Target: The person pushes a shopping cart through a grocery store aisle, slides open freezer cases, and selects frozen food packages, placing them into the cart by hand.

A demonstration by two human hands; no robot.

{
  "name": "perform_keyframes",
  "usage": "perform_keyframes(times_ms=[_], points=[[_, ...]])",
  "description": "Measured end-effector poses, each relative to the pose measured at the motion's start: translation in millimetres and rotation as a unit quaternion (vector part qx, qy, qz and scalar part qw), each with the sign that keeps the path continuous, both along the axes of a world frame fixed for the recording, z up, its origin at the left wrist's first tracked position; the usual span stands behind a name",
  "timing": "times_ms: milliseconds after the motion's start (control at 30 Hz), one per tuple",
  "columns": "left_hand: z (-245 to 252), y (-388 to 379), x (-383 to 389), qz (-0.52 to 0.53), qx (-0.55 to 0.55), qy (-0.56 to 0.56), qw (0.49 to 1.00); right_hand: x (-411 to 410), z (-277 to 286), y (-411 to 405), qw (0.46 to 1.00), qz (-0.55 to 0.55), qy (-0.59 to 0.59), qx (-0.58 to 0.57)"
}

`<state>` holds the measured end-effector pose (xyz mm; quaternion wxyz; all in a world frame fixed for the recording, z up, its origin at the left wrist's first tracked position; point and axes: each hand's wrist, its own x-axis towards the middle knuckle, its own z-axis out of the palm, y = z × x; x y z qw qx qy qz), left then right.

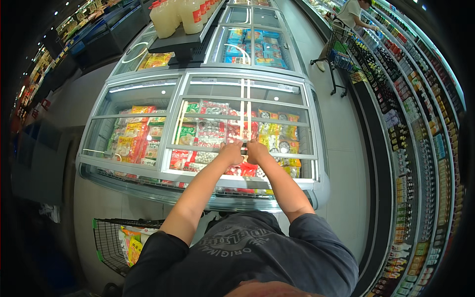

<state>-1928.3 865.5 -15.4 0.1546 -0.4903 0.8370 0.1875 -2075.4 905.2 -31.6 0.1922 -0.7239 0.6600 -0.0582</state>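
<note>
A chest freezer [237,182] with sliding glass lids stands right in front of me. Both hands are side by side at the front bar of its right-hand glass lid [207,149]. My left hand [233,153] and my right hand [256,151] have their fingers curled over a dark handle on that bar, thumbs close together. Between the bar and the freezer's front rim, a strip of packs appears uncovered. Bagged frozen foods lie inside: red-and-white bags of white balls [210,130], green packs [186,133] and yellow bags [289,130].
At my lower left stands a black wire shopping cart [107,241] holding colourful bags. Bottles of pale liquid [163,20] stand on a dark shelf above the freezers. To the right, bottles fill a long refrigerated shelf [404,148]. A person [349,15] reaches there beside another cart [339,48].
</note>
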Motion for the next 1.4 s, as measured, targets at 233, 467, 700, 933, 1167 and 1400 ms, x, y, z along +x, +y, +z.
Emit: perform_keyframes(times_ms=[233, 467, 700, 933, 1167, 1400], points=[[-3.2, 53.4, 25.7, 0.018, -0.013, 0.026, 0.999, 20.5, 5.0, 44.8, 0.999, 0.02, -0.017, -0.031], [-0.8, 96.3, 39.9, 0.033, -0.039, 0.099, 0.994, 21.1, -1.9, 67.5, 0.998, 0.024, -0.063, -0.019], [4.7, 107.8, 40.0, 0.023, -0.037, 0.079, 0.996, 45.8, 14.8, 69.2, 0.995, 0.081, 0.046, -0.022], [-0.7, 135.6, 53.4, 0.005, -0.045, 0.107, 0.993, 55.7, -0.7, 85.5, 0.993, 0.092, 0.071, -0.006], [-7.8, 196.8, 120.9, 0.091, 0.062, 0.272, 0.956, 88.5, 12.4, 135.3, 0.973, 0.187, 0.132, 0.019], [15.8, 285.2, 190.9, 0.265, -0.122, 0.387, 0.875, 158.1, 13.2, 131.1, 0.872, 0.487, -0.033, 0.039]])
